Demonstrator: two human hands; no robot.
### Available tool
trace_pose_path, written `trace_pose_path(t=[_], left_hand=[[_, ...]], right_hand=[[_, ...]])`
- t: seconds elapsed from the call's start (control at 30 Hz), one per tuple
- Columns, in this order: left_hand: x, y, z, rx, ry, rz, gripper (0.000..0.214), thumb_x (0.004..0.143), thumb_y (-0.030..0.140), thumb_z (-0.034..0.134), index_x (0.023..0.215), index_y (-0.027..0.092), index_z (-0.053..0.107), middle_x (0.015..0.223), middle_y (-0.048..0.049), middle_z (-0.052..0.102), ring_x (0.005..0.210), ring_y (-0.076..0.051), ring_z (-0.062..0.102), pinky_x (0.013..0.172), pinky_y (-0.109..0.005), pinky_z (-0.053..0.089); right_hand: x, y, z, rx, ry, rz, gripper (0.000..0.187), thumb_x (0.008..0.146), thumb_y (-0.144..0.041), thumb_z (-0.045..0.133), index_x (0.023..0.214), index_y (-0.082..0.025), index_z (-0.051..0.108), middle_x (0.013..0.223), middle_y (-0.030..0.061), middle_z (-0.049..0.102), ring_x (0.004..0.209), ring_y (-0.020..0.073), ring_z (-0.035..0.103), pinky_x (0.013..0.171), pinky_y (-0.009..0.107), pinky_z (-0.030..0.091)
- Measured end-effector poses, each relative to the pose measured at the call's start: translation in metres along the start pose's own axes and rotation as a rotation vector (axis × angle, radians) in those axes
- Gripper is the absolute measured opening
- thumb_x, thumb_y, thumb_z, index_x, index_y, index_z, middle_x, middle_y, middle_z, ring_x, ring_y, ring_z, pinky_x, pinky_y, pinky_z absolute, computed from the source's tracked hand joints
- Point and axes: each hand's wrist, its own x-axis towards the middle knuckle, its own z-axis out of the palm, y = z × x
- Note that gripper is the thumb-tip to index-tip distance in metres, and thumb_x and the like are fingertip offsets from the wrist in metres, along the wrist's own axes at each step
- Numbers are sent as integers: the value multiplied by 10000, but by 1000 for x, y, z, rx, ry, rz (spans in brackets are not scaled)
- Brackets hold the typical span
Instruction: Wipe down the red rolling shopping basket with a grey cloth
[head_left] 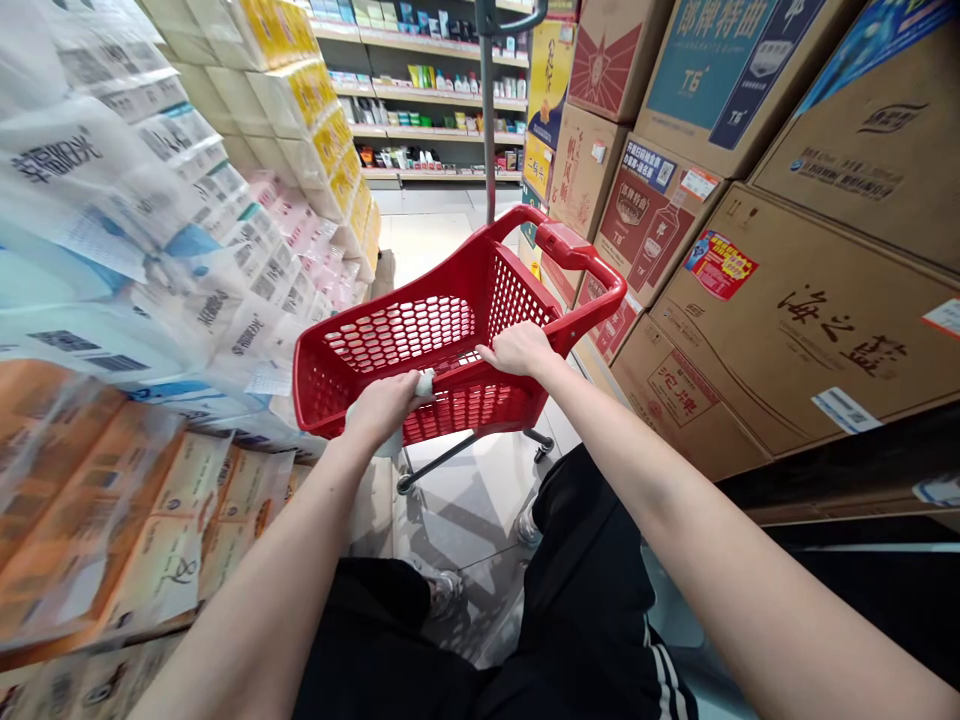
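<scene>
A red plastic shopping cart [442,320] stands sideways before me, its handle toward the right. My left hand [384,408] is closed round a pale cloth or wipe [425,384] at the cart's near rim. Part of the cloth hangs below the hand; the rest is hidden under the fingers. My right hand [519,350] is closed over the same rim farther right, near the handle end, with its thumb toward the basket's inside. No goods show in the visible part of the basket.
Wrapped tissue packs [217,270] are stacked high on the left. Liquor cartons [795,300] form a wall on the right. A grey pole [487,110] rises behind the cart, and stocked shelves [442,95] stand at the back. Tiled floor [480,490] lies beneath.
</scene>
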Motion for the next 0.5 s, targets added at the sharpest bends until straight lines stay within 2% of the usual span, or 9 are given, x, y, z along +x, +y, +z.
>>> trace_pose_path(t=[0.07,0.13,0.2,0.27,0.37,0.5], left_hand=[[-1,-7,0,-95,29,19,369,948,516,397,995,217,608,973,-79,719,864,-230,668,677,-288,428],[-7,-7,2,-217,117,31,394,965,490,363,1049,215,633,1054,-79,722,959,-221,664,773,-288,462],[-18,-2,4,-355,262,-15,427,986,447,316,1122,198,635,1148,-85,705,1057,-212,643,893,-300,472],[-33,7,7,-457,422,-123,425,990,411,315,1165,183,628,1210,-93,674,1122,-206,614,978,-321,464],[-55,20,12,-468,598,-259,366,965,386,405,1179,185,622,1289,-112,602,1195,-214,563,1048,-366,445],[-72,31,25,-378,692,-340,302,929,380,497,1094,171,639,1224,-126,585,1186,-235,540,1059,-406,438]], right_hand=[[1,0,1,4,3,-7,687,1023,-561,228,1031,-151,778,1050,158,753,1002,278,691,846,354,445],[2,0,1,6,9,-9,682,1020,-564,234,1032,-155,780,1053,155,753,1002,281,692,842,358,448],[3,0,2,7,19,-8,679,1018,-565,242,1031,-154,781,1052,154,753,1004,285,692,837,358,452],[4,0,3,9,20,-4,674,1017,-562,248,1031,-152,782,1052,154,752,1006,285,692,836,355,453],[5,0,4,15,14,-4,667,1018,-555,250,1041,-152,781,1064,158,750,1011,283,690,844,354,450],[5,-1,3,25,27,-6,665,1018,-555,255,1041,-148,781,1060,161,752,1009,288,690,848,358,448]])
